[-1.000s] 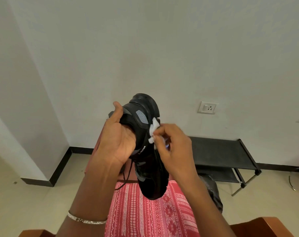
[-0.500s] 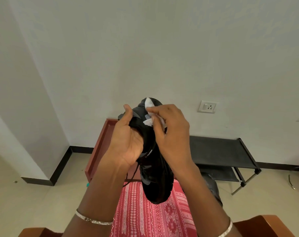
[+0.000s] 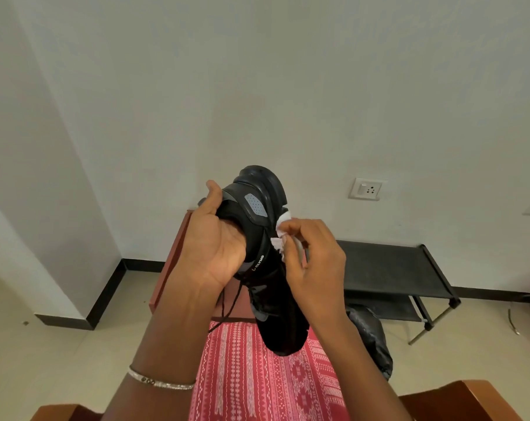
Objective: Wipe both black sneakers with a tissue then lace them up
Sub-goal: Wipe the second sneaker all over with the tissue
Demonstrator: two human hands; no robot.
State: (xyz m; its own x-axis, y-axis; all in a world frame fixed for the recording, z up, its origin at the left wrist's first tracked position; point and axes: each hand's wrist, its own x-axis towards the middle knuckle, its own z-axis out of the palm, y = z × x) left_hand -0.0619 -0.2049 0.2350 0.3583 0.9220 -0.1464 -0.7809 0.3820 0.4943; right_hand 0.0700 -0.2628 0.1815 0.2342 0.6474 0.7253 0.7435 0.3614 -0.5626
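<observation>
Against the far wall: a low black fabric rack with a metal frame [image 3: 388, 265] stands on the pale floor.
Tabletop: a reddish-brown wooden surface [image 3: 172, 259] reaches toward the wall, and a red cloth with white woven patterns [image 3: 242, 375] covers its near part.
Black sneaker with grey panels [image 3: 285, 326]: held in the air above the red cloth, between both hands. The heel points up and the toe points down, with the sole side turned to the right.
Left hand [image 3: 215, 247]: grips the sneaker at the heel end with the palm facing the camera. The thumb lies along the collar, and the fingers are hidden behind the shoe.
Right hand [image 3: 315, 268]: its curled fingers pinch a crumpled white tissue and hold it against the sole edge just below the heel.
Tissue [image 3: 283, 220]: bunched between the fingertips and touching the sneaker.
Thin black lace [image 3: 227, 308]: hangs loose from the shoe, down beside the left wrist.
Silver bangle [image 3: 160, 381]: sits on the left forearm.
</observation>
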